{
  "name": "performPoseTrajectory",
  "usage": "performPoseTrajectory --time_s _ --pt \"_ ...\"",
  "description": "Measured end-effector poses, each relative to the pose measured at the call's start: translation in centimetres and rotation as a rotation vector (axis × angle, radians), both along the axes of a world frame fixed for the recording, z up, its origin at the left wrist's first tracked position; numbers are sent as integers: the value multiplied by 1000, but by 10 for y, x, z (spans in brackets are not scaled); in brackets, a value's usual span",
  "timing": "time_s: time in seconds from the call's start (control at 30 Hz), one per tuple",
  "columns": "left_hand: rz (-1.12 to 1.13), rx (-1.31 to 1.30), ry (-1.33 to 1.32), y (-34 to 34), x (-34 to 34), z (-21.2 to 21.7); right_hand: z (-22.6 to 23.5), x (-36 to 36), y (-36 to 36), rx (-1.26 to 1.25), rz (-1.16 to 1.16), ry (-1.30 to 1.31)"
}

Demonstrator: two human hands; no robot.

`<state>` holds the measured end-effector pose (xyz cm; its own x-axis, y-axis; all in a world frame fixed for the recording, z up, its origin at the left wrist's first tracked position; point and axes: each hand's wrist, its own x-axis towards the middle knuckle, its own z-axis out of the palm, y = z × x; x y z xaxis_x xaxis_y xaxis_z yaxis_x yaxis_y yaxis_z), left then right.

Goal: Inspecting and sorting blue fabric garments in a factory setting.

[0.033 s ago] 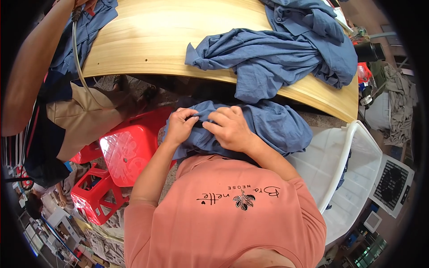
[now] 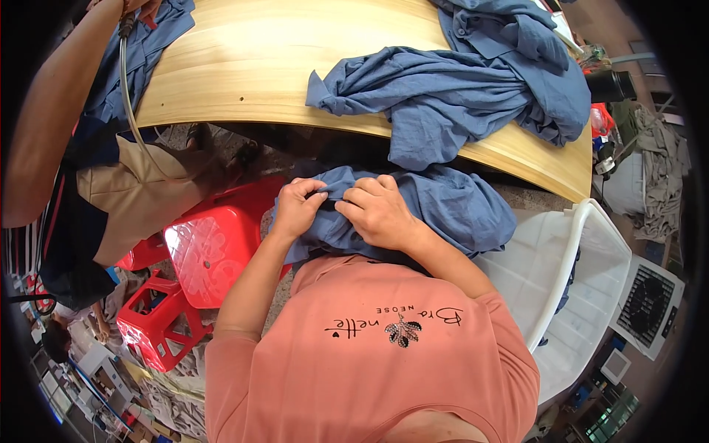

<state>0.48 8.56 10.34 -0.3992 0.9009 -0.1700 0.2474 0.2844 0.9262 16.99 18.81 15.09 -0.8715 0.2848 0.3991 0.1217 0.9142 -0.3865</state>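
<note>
A blue cloth garment lies bunched across my lap, just below the table edge. My left hand pinches a fold of it between thumb and fingers. Close beside, my right hand grips the same garment with curled fingers. Only a narrow strip of cloth shows between the two hands, and whatever small detail they hold there is hidden. More blue garments are heaped on the wooden table in front of me, one sleeve hanging over its edge.
At left, another person's arm reaches beside a hose and more blue cloth. Red plastic stools stand left of my lap. A white plastic bin stands at right, near a pile of grey-green cloth.
The fingers of my right hand have curled in slightly on the garment. Nothing else has visibly moved.
</note>
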Motion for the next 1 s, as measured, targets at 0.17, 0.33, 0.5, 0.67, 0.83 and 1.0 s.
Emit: performPoseTrajectory --time_s 0.17,0.33,0.5,0.67,0.83,1.0 --pt "66 150 416 1 5 27 -19 7 -1 -25 51 60" --pt "-70 371 614 -27 18 50 -8 10 -3 -70 4 232" --pt "-57 378 678 -28 23 32 -9 10 -5 -28 17 190" --pt "-10 623 791 -35 22 40 0 12 -6 -122 11 73" --pt "11 653 781 -36 31 49 19 -2 -9 -92 103 122" --pt "-2 632 787 -47 32 48 -1 10 -10 -53 155 118"
